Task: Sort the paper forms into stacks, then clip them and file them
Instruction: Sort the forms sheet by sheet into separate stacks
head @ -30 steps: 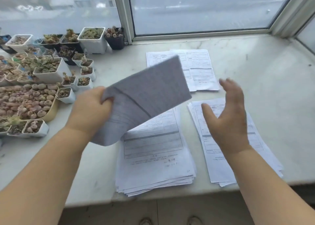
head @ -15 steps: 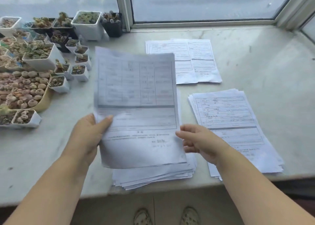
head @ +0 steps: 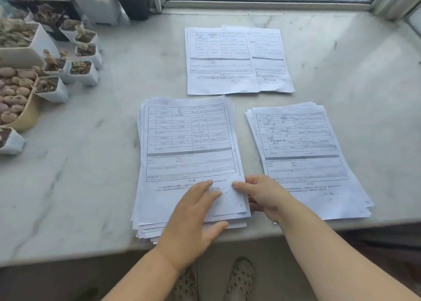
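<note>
Both hands work the near stack [head: 189, 141]: left hand [head: 196, 212] flat, grip released; right hand [head: 262, 193] pinching its edge.

Form print [head: 190, 139] is too blurred to read; the left edge crops the succulent pots [head: 16, 95]

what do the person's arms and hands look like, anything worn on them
Both forearms are bare right to the bottom edge of the picture: no sleeves in view. The left hand and right hand wear no gloves; no watch, ring or bracelet shows. Fingernails look short and unpainted.
</note>
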A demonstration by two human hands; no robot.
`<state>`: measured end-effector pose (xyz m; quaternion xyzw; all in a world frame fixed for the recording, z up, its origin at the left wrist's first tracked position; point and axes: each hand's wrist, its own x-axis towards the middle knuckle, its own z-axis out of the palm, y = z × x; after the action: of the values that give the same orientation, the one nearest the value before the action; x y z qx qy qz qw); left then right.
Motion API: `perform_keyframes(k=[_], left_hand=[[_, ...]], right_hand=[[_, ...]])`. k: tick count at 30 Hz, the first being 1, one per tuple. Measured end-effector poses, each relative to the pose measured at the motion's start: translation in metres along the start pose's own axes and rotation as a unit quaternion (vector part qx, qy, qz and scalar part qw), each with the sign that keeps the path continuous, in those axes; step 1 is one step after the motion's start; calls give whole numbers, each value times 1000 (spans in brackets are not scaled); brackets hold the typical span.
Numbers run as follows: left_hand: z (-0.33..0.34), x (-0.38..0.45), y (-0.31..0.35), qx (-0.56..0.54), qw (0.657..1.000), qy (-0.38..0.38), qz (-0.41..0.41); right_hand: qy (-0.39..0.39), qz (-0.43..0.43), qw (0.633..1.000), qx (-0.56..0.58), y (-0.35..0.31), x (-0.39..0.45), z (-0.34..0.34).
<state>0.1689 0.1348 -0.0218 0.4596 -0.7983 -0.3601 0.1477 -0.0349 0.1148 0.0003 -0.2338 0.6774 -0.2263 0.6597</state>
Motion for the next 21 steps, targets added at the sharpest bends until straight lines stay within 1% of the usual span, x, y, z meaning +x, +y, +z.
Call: perform_keyframes(k=[3, 5, 8, 13, 16, 21], left_hand=[[16, 1, -3, -56, 997, 35, -49], [16, 3, -6, -73, 994, 54, -57], [13, 5, -7, -91, 992, 58, -62], [13, 7, -8, -122, 986, 86, -68], [16, 7, -7, -135, 982, 108, -73], [15, 6, -2, -176, 968, 152, -94]], right_hand=[[5, -8, 1000, 6, 2, -2, 2], [-22, -11, 999, 21, 3, -3, -3], [-77, -13, 996, 47, 7, -4, -12], [-108, -10, 991, 74, 11, -3, -19], [-92, -16, 994, 58, 15, -4, -19], [-37, -27, 998, 34, 20, -4, -9]])
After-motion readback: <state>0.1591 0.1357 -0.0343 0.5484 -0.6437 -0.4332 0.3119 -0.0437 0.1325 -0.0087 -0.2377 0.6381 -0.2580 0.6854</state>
